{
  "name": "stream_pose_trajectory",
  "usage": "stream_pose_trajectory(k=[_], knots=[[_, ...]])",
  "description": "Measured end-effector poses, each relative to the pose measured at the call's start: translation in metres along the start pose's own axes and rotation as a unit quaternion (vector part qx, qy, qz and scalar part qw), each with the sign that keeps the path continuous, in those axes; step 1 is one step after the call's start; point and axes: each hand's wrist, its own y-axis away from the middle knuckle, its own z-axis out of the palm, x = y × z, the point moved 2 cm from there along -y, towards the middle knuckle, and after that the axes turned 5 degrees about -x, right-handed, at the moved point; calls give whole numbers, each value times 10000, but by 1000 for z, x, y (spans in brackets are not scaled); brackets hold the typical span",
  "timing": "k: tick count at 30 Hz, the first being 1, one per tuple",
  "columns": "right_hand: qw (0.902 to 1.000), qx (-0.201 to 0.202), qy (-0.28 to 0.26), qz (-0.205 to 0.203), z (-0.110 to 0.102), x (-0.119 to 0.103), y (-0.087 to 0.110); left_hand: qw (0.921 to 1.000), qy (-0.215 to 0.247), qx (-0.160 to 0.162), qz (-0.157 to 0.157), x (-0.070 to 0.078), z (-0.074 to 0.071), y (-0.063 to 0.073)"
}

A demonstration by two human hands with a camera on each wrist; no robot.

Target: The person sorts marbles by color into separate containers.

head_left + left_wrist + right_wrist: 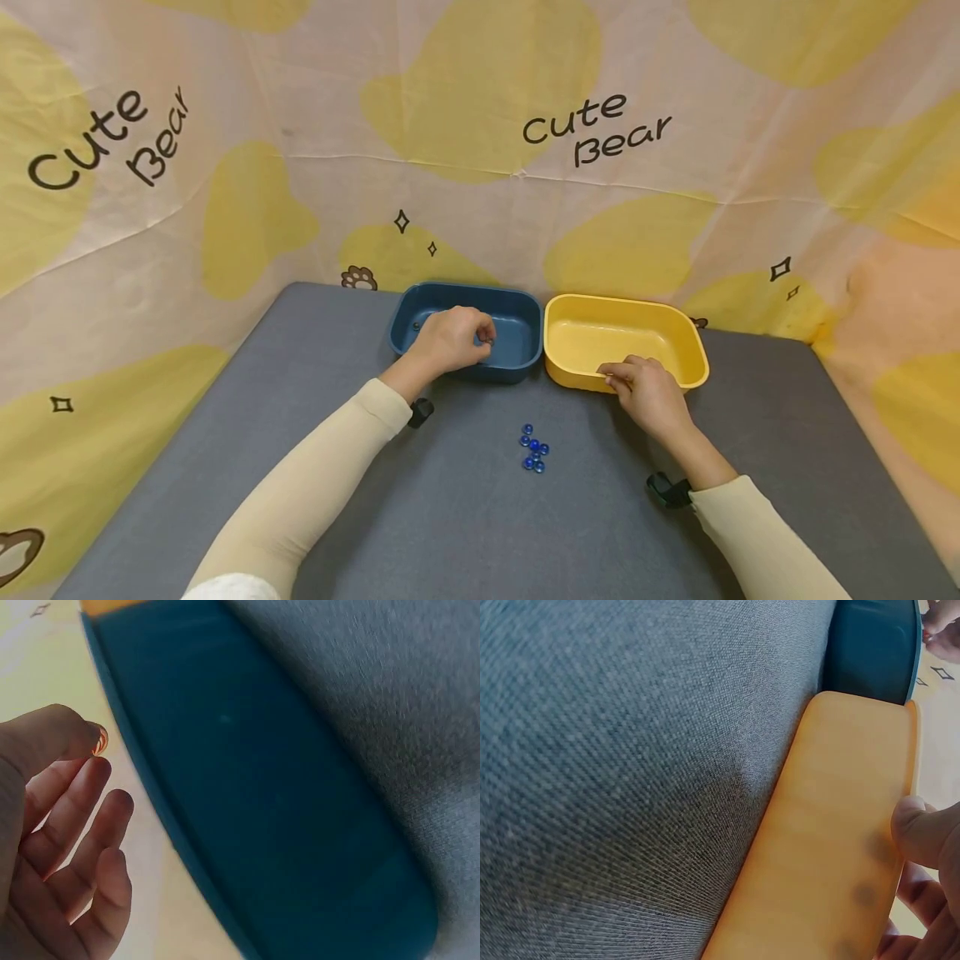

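My left hand [453,337] is over the blue bin [517,329]. It pinches a small clear glass marble [101,740] with an orange-red swirl between thumb and forefinger, the other fingers loosely bent. A small dark marble [416,326] lies in the left part of the blue bin. At the near rim of the yellow bin [675,321] is my right hand [648,396]. Its thumb [911,817] lies against the outside of the wall, and dark finger shadows show through from inside, so the hand grips the rim.
Several blue marbles [534,445] lie in a loose cluster on the grey tabletop [457,500], in front of the bins. The two bins stand side by side against a printed cloth backdrop [480,208]. Dark straps [670,490] sit at both wrists.
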Motion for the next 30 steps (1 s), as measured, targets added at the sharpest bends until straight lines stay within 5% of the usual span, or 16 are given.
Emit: stream_pose_trajectory(k=[18,30], knots=[[9999,-113,-26,107,-1,1,-2,9959,162,-640,-611,-27,20,-49],[9999,-74,-42,60,1,3,-1,9926,104,-896,-814,-43,31,-66]])
